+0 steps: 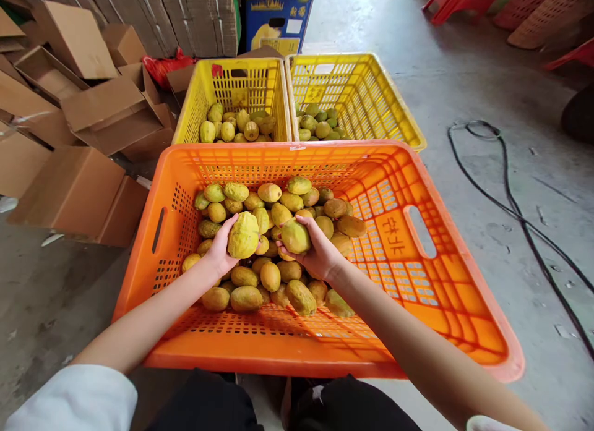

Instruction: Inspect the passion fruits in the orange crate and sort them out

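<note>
My left hand [221, 250] is closed around a large, lumpy yellow-green fruit [244, 235]. Close by on the right, my right hand [318, 248] grips a smoother, greener fruit [296, 236]. Both fruits are held apart from each other, over a pile of similar oval fruits [245, 298] in a big orange plastic crate [278, 350]. The piled fruits range from green to yellow and orange-brown, several with wrinkled or browned skin. My fingertips are partly hidden behind the held fruits.
Beyond the orange crate stand a left yellow crate [188, 112] and a right yellow crate [394, 103], both holding fruits. Opened cardboard boxes [69, 183] are heaped at left. A blue carton [278, 23] stands behind. A black cable [515, 202] lies on the floor at right, below red stools [459, 1].
</note>
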The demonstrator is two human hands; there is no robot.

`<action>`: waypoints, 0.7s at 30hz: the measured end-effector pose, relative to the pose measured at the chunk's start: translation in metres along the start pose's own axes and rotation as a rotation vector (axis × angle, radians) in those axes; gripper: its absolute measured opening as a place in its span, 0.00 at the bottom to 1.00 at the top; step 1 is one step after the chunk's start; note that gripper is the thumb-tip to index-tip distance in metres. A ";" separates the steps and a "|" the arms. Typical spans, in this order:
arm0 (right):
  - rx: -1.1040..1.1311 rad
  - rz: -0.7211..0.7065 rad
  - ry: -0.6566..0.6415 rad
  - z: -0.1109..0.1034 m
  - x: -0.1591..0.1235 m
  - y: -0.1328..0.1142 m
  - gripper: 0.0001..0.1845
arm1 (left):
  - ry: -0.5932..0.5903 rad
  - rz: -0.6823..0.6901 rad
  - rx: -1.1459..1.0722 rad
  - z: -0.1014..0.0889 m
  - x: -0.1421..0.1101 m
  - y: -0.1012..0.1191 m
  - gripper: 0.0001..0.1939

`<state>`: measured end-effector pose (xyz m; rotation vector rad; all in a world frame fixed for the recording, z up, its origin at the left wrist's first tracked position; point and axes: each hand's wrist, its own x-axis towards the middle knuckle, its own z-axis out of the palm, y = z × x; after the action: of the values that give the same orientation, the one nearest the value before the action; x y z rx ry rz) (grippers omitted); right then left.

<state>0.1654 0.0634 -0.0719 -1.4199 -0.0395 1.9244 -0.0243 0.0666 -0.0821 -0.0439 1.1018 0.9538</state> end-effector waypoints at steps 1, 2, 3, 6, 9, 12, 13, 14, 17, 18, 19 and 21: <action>0.002 0.002 0.003 0.001 0.000 0.000 0.13 | 0.000 -0.007 -0.004 0.000 -0.001 0.000 0.13; 0.003 0.006 0.007 0.001 0.000 0.000 0.13 | -0.001 -0.013 -0.010 0.001 -0.001 0.000 0.13; 0.002 0.010 0.011 0.001 0.000 -0.001 0.13 | -0.003 -0.018 -0.016 0.001 -0.001 0.000 0.14; -0.016 0.008 0.018 0.000 0.001 -0.001 0.16 | -0.009 -0.043 -0.024 0.000 -0.002 -0.001 0.17; -0.019 -0.018 0.003 -0.003 0.002 0.000 0.18 | -0.009 -0.070 -0.029 -0.001 -0.001 -0.001 0.22; 0.001 -0.042 -0.002 -0.004 0.003 0.001 0.17 | -0.009 -0.066 -0.012 -0.003 0.001 0.001 0.23; 0.007 -0.047 -0.001 -0.004 0.003 0.001 0.17 | -0.006 -0.061 -0.002 -0.004 0.001 0.001 0.23; 0.013 -0.048 0.001 -0.003 0.003 0.001 0.17 | -0.002 -0.056 0.010 -0.004 0.001 0.001 0.23; 0.028 -0.020 0.013 -0.002 0.003 0.001 0.16 | 0.014 -0.026 0.056 -0.005 0.001 0.001 0.20; 0.033 -0.008 0.020 -0.001 0.003 0.001 0.15 | 0.011 -0.005 0.075 -0.004 0.001 0.000 0.17; 0.037 0.000 0.031 -0.001 0.003 0.001 0.13 | 0.002 0.018 0.091 -0.004 0.000 0.000 0.14; 0.038 -0.001 0.057 0.000 0.003 0.002 0.09 | -0.026 0.053 0.104 -0.003 0.000 -0.002 0.09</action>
<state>0.1642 0.0641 -0.0751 -1.4482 0.0225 1.8732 -0.0254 0.0640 -0.0843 0.0829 1.1317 0.9402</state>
